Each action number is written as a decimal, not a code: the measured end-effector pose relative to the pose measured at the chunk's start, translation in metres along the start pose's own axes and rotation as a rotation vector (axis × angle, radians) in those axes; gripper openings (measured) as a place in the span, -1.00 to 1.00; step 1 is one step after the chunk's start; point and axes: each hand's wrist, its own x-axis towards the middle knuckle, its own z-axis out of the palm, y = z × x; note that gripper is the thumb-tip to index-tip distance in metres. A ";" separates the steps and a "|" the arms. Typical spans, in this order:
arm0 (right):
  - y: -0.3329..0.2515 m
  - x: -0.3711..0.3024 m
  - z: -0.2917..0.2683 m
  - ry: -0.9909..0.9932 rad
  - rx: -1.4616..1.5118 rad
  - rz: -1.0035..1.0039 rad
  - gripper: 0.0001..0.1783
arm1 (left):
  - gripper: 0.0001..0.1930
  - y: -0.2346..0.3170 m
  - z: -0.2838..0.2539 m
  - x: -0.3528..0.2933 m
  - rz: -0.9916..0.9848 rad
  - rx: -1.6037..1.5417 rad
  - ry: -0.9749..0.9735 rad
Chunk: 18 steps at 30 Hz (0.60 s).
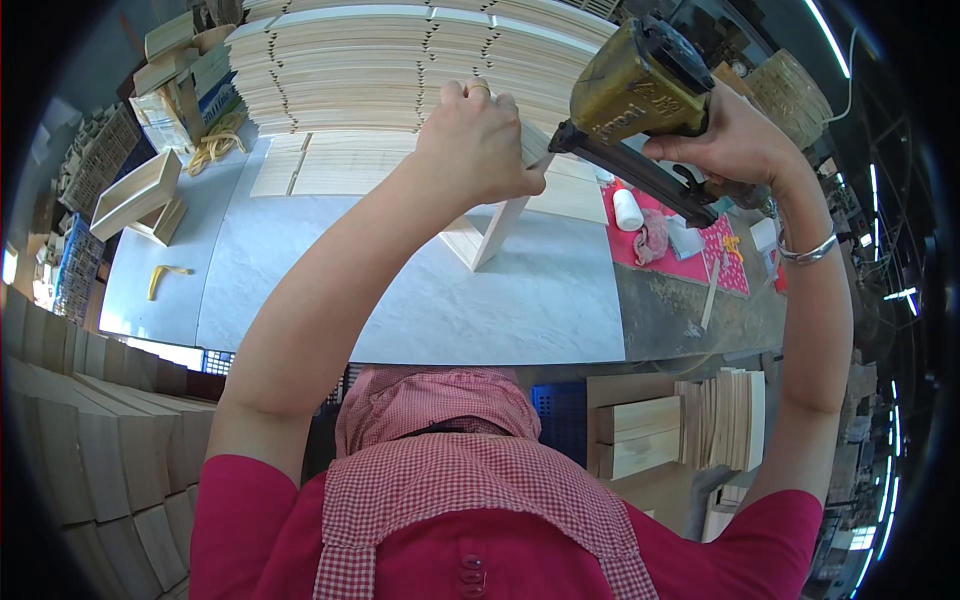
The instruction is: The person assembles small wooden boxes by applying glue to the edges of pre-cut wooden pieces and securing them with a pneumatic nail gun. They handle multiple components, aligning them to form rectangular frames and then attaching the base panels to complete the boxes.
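Note:
My left hand (480,140) grips the top of a small pale wooden frame (487,232) that stands on the grey worktable (420,290). My right hand (735,135) holds an olive-gold nail gun (640,95), its black nose pressed against the top of the frame right beside my left thumb. The upper part of the frame is hidden behind my left hand. A silver bangle sits on my right wrist.
Tall stacks of notched wooden slats (400,65) fill the table's far side. Flat boards (330,165) lie before them. A white glue bottle (627,210) and rag rest on a red mat (700,255) at right. Wooden trays (135,195) stand left; wood pieces (690,425) sit below right.

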 end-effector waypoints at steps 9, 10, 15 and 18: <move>0.049 -0.018 0.035 0.284 0.256 -0.116 -0.40 | -0.09 -0.006 -0.002 -0.004 0.001 0.014 -0.018; 0.077 -0.024 0.051 0.378 0.334 -0.020 -0.42 | -0.07 -0.008 -0.005 -0.008 0.016 -0.037 -0.012; 0.151 -0.072 0.113 0.253 0.133 0.145 -0.33 | 0.08 -0.072 -0.001 -0.066 0.033 -0.577 0.078; 0.202 -0.106 0.187 0.138 -0.046 0.315 -0.25 | 0.16 -0.115 0.047 -0.118 0.010 -0.965 0.114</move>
